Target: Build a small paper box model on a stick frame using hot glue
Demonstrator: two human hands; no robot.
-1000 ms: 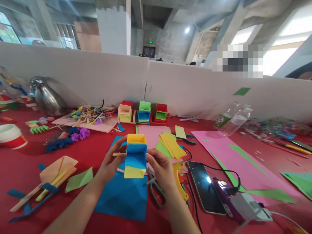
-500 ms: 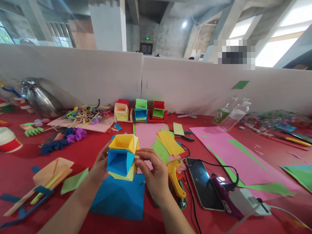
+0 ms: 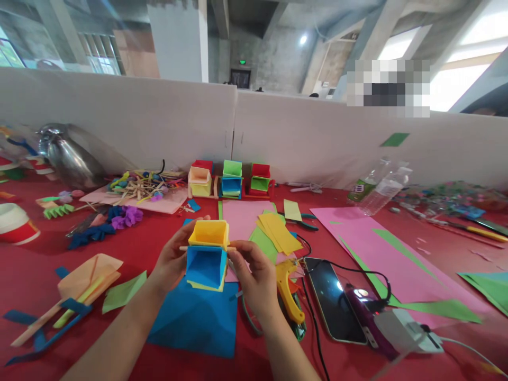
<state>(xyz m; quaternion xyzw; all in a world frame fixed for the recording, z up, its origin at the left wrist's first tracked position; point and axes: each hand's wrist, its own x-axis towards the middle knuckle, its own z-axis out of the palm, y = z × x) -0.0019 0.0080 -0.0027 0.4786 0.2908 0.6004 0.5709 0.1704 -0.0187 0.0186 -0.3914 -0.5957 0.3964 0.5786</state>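
A folded-paper box model (image 3: 206, 265) with yellow and blue open compartments and a pale yellow base is held up over the table, its openings facing me. A thin pale stick (image 3: 183, 248) pokes out at its left, between the yellow and blue parts. My left hand (image 3: 174, 253) grips the model from the left, its fingertips partly hidden behind. At the right side, my right hand (image 3: 252, 264) pinches the stick's other end, close against the paper. Below lies a blue paper sheet (image 3: 198, 328). Three similar paper box models, one of them green and blue (image 3: 232, 180), stand by the partition.
A yellow glue gun (image 3: 289, 291), a phone (image 3: 335, 299) and a purple power bank (image 3: 363, 317) with cables lie to the right. Pink paper (image 3: 381, 248) and plastic bottles (image 3: 383, 193) are beyond. Craft sticks (image 3: 143, 188), a metal jug (image 3: 73, 159) and a paper cup (image 3: 16, 225) are left.
The box model has turned to face me more squarely and shifted slightly right. The stick end at its left now shows. Both hands still hold on.
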